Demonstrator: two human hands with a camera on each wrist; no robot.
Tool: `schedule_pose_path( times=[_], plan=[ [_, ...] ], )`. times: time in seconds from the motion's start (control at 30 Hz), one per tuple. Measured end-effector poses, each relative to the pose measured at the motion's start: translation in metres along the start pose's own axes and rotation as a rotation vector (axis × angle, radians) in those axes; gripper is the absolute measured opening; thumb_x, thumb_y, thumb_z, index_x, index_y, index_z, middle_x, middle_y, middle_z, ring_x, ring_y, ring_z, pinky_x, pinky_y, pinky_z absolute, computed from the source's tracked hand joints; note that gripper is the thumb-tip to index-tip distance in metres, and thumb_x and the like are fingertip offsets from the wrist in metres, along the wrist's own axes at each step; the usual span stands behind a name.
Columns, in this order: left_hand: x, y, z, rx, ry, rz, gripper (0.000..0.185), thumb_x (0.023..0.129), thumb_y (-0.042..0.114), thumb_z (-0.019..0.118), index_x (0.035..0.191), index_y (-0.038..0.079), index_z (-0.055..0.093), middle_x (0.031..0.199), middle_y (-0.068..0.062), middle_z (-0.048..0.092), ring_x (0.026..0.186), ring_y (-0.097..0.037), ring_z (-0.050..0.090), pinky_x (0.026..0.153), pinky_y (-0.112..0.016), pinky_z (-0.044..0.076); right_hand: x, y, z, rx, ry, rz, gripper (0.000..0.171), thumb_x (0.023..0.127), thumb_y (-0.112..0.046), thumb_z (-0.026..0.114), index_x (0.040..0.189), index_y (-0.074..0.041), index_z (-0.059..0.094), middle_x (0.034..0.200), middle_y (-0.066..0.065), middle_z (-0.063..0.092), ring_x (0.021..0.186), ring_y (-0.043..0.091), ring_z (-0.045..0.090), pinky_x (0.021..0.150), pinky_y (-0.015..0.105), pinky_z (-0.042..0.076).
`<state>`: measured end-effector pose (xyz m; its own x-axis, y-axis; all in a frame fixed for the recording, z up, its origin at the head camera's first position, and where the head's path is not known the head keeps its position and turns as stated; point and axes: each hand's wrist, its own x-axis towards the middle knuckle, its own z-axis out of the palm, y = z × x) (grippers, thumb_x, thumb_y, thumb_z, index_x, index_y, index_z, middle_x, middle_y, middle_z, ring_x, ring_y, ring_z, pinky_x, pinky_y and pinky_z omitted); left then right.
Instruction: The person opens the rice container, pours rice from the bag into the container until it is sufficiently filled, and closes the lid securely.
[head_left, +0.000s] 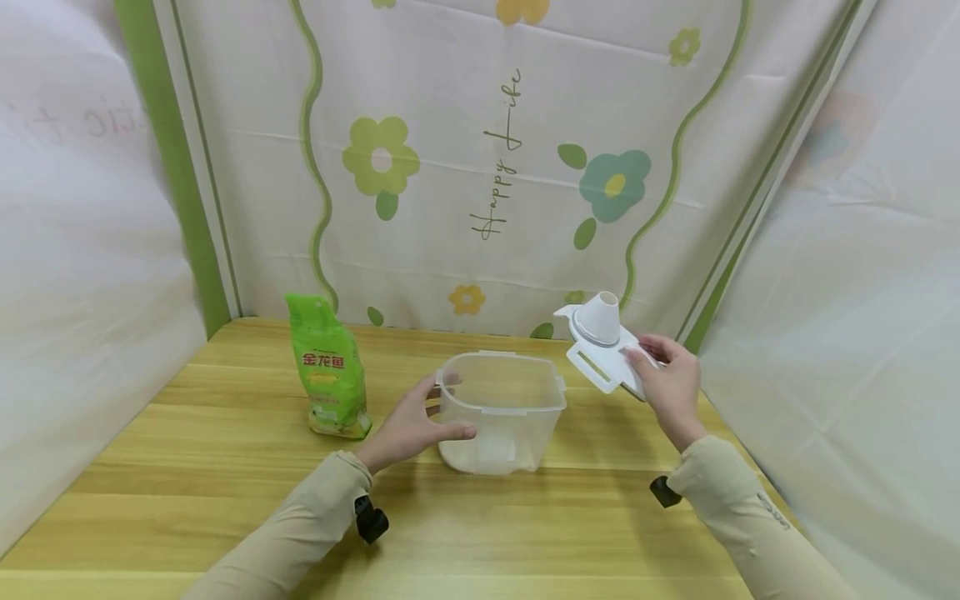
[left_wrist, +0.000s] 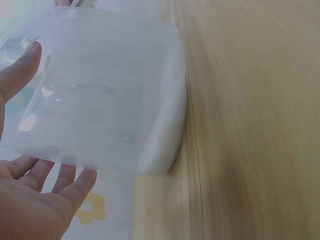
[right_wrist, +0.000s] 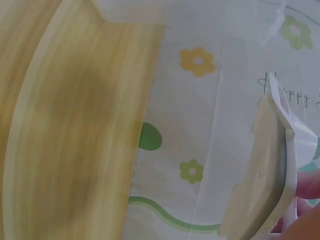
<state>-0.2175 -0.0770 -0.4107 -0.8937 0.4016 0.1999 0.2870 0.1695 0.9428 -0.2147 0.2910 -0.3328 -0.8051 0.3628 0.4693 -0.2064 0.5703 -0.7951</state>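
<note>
A clear plastic container without a lid stands on the table, its wide mouth facing up. My left hand holds it by the rounded left end, thumb on the near side and fingers round the far side. In the left wrist view the fingertips of that hand touch the container wall. To the right of the container and above the table, my right hand pinches the edge of a white lid with a cone-shaped spout. The lid is tilted, and its underside shows in the right wrist view.
A green bag with red lettering stands upright to the left of the container. The wooden table ends at a flower-print curtain at the back. White fabric walls close in on the left and right.
</note>
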Motion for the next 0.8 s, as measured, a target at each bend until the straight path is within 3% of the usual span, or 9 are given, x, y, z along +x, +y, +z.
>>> schedule_pose_path(
  times=[0.57, 0.8],
  plan=[
    [0.002, 0.001, 0.0, 0.008, -0.013, 0.013, 0.088, 0.073, 0.035, 0.089, 0.144, 0.017, 0.042, 0.145, -0.003, 0.043, 0.132, -0.027, 0.042, 0.106, -0.045, 0.039, -0.013, 0.039, -0.008, -0.103, -0.024, 0.189, 0.03, 0.09, -0.005, 0.07, 0.117, 0.008, 0.065, 0.112, 0.021, 0.064, 0.097, 0.023, 0.056, 0.071, 0.014, 0.044],
    [0.001, 0.0, -0.001, 0.014, -0.015, 0.01, 0.091, 0.073, 0.035, 0.089, 0.147, 0.011, 0.04, 0.145, -0.003, 0.043, 0.132, -0.028, 0.042, 0.106, -0.046, 0.039, -0.015, 0.051, -0.004, -0.131, -0.07, 0.254, 0.033, 0.09, -0.004, 0.068, 0.119, 0.009, 0.063, 0.114, 0.025, 0.062, 0.102, 0.028, 0.054, 0.077, 0.024, 0.044]
  ],
)
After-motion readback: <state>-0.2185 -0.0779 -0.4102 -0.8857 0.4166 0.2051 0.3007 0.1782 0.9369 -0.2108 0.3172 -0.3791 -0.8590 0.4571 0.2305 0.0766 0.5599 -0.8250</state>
